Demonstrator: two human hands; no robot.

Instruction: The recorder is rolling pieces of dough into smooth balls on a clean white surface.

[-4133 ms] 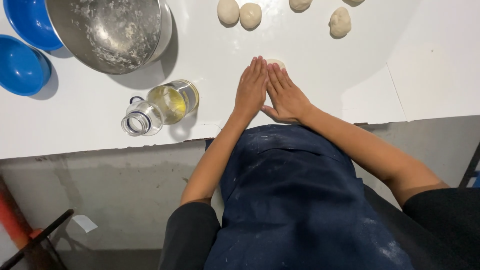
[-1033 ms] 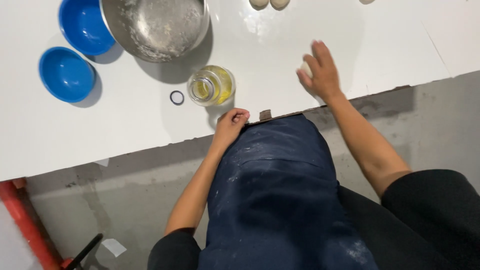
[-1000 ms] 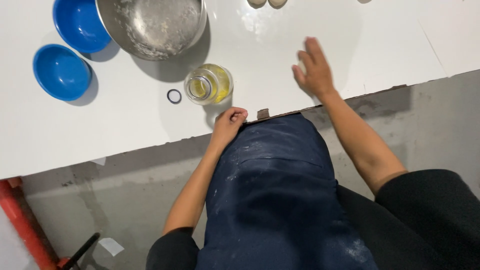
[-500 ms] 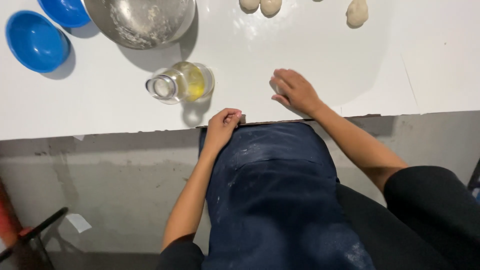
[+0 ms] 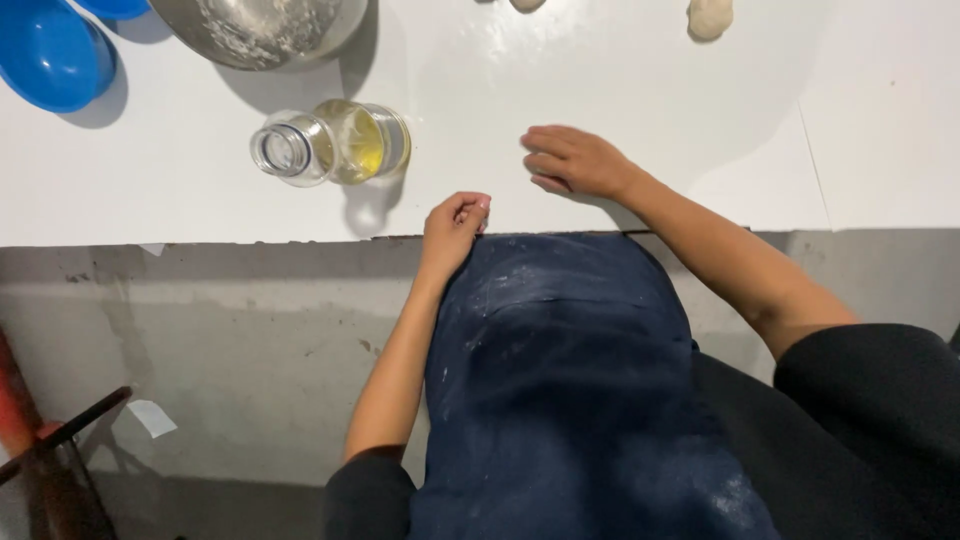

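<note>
Only one view here, the head camera looking straight down, so here's what's in it.

The right hand (image 5: 575, 160) lies palm-down on the white table (image 5: 620, 90), fingers loosely curled in and pointing left. It looks like it may be covering something small, but I can't tell if anything is under it, so I'd call it resting, not gripping.

The left hand (image 5: 452, 222) sits right at the table's near edge, where the dark blue apron (image 5: 560, 380) meets the tabletop. Its fingers are bent into a loose fist, fingertips touching the apron's top edge. It could be pinching the cloth or just wiping on it; the picture doesn't settle that. The apron is dusted with flour, which fits hands being wiped there.

Just left of the hands lies a glass jar (image 5: 330, 145) with yellow oil in it, tipped on its side, open mouth pointing left, no lid on. It's near the left hand but not touching it, within easy reach.

Further back, a big metal bowl (image 5: 260, 30) with floury residue sits at the top edge, and a blue bowl (image 5: 50, 60) is off to the far left. A dough ball (image 5: 708, 18) sits at the top right, well apart from both hands, parked out of the working area.
</note>
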